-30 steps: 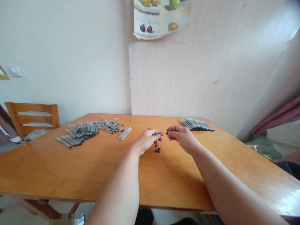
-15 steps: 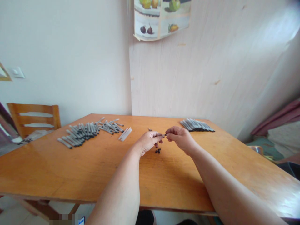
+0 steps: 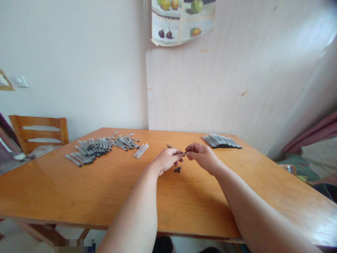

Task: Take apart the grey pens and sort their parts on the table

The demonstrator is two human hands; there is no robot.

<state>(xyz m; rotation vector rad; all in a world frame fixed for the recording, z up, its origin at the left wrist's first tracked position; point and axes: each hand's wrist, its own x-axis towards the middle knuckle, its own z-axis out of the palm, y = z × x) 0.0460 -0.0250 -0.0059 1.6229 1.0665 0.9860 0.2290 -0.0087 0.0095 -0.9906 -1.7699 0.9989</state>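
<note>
Hands meet over the middle of the wooden table (image 3: 79,196), and we see them fingertip to fingertip. Our left hand (image 3: 166,160) is curled around a thin grey tube (image 3: 176,151), its far end poking out behind the knuckles toward the wall. Our right hand (image 3: 201,154) pinches a small dark cap (image 3: 185,152) between thumb and forefinger, right at the near end of that tube; we cannot tell whether the cap is already seated on it or only touching. Both hands hover just above the tabletop, forearms stretching back toward us.

Directly beneath the left hand, a few loose dark caps (image 3: 178,169) lie on the wood. To the far left we see a wide scatter of grey tubes (image 3: 97,147), many with dark ends, and at its right edge a pair of pale tubes (image 3: 140,150) lying side by side, apart from the rest. On the far right, near the wall, sits a neat bundle of tubes (image 3: 221,141), laid parallel and close together, well apart from both hands.

Behind the table's left corner stands a wooden chair (image 3: 39,131). A fruit poster (image 3: 181,21) hangs on the wall above, and a light switch (image 3: 21,81) shows at the left.
</note>
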